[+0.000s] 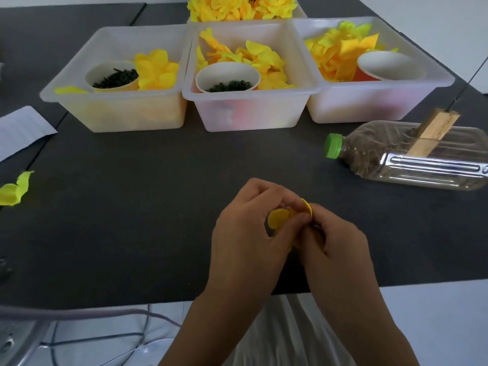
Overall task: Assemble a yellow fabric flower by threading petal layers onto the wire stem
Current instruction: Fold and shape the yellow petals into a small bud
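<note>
A small yellow fabric petal layer (278, 217) is pinched between both hands over the near middle of the dark table (148, 196). My left hand (248, 233) grips it from the left, my right hand (340, 241) from the right, fingertips touching. Most of the petal is hidden by fingers. A thin wire stem (467, 83) stands upright from a wooden block (433, 133) on a lying plastic bottle (412, 157) at the right.
Three translucent bins stand at the back: the left bin (118, 112), middle bin (248, 109) and right bin (369, 101) hold yellow petals and paper cups. A fourth bin (240, 9) of finished flowers sits behind. A loose petal (14, 190) and white paper (21, 130) lie at left.
</note>
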### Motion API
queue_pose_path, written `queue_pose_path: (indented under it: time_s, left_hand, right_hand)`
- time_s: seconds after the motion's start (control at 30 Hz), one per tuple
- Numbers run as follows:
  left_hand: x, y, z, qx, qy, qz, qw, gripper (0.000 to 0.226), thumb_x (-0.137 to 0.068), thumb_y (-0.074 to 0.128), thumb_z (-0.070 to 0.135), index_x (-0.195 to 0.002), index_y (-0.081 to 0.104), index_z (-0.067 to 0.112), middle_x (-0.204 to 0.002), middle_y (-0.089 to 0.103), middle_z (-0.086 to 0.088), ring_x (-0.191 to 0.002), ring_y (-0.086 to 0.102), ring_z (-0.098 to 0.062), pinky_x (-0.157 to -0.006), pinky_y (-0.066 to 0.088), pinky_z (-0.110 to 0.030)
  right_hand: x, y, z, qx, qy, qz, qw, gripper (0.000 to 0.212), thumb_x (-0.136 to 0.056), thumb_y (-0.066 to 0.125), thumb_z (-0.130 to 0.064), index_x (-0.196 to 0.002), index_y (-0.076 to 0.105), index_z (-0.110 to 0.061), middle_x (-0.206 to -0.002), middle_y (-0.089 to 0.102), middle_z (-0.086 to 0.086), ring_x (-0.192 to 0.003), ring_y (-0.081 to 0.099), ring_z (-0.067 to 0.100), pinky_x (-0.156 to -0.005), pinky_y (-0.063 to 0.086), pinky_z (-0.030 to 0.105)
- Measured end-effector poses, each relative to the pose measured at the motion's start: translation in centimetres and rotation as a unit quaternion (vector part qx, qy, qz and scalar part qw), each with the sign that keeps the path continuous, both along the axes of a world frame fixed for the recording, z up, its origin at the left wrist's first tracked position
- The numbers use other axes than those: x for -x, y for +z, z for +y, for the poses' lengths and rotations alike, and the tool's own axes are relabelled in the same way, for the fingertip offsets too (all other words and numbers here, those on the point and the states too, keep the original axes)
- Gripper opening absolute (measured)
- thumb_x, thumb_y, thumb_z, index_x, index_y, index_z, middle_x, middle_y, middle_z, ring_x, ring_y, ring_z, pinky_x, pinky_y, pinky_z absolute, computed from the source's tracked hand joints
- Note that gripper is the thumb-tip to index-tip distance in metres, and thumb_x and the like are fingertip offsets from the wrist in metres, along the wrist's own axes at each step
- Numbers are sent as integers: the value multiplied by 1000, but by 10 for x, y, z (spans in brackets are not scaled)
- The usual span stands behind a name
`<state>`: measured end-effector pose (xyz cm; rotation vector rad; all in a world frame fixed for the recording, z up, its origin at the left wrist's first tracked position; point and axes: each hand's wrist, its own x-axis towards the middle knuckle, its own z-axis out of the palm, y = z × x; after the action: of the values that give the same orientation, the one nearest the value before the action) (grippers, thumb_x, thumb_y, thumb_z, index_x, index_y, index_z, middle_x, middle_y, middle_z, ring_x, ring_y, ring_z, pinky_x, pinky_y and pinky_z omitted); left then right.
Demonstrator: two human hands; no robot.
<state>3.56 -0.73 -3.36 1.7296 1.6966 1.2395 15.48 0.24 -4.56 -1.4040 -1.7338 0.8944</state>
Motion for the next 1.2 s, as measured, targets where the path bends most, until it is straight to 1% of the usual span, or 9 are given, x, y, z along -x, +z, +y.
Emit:
queue_pose_path:
  time_s: [0.13,0.33,0.53,0.67,0.83,0.9,1.0,1.1,1.2]
  left_hand:
    - [-4,-4,-2,-12,27,-44,999,9,-87,68,19,-86,69,28,-87,64,14,-88,61,-2,-74,44,-8]
    - [-10,-5,-2,32,52,-108,992,10,-91,58,31,-90,67,27,-89,63,12,-89,60,-5,-72,44,-12]
    - [-15,-5,-5,10,35,-70,997,6,-88,63,34,-88,65,28,-91,61,13,-88,58,-3,-75,43,-10]
    - [-11,-5,-4,-10,43,-77,996,7,-85,68,29,-88,70,23,-93,64,10,-90,61,-6,-78,48,-17]
    - [-3,-6,-3,8,18,-134,991,5,-82,73,21,-86,72,20,-91,66,9,-88,65,-8,-78,53,-21]
    - [-1,-6,-3,13,8,-140,990,5,-80,74,20,-85,72,21,-89,67,10,-87,65,-7,-77,52,-18]
    - [1,-7,-3,18,3,-150,989,6,-77,76,21,-82,73,22,-86,68,11,-88,66,-8,-74,50,-15]
    - [1,-9,-3,17,3,-150,988,9,-76,77,26,-83,73,21,-86,68,11,-87,67,-10,-74,52,-19]
    - [1,-8,-3,15,-6,-162,987,8,-77,77,24,-83,73,22,-85,69,9,-86,68,-12,-75,54,-24]
  right_hand:
    - [0,1,-2,7,-2,33,999,13,-91,56,-23,-88,64,-32,-79,66,-13,-81,61,0,-68,46,12]
    - [3,4,-7,-33,-37,73,996,22,-85,53,-32,-101,63,-44,-89,68,-23,-91,64,0,-75,54,20]
    - [-2,10,-5,-84,-48,25,995,27,-83,50,-34,-91,47,-60,-83,54,-40,-88,58,-14,-74,44,2]
    - [-4,9,-6,-74,-24,27,997,25,-85,51,-30,-97,53,-52,-85,58,-34,-87,61,-6,-76,48,9]
    - [-10,12,-5,-8,19,62,998,21,-87,55,-24,-98,62,-41,-70,67,-13,-65,63,6,-58,51,15]
    - [-12,14,-5,10,38,68,997,25,-88,57,-20,-95,62,-43,-77,68,-15,-66,63,7,-58,51,16]
    - [-16,17,-6,12,51,70,996,23,-88,56,-21,-93,65,-42,-71,67,-15,-62,62,8,-54,48,15]
    - [-18,20,-6,1,60,51,997,21,-88,56,-24,-93,66,-42,-67,66,-13,-60,62,9,-53,47,16]
    - [-19,22,-5,7,61,47,997,21,-87,55,-27,-93,64,-45,-76,68,-16,-65,64,9,-56,51,21]
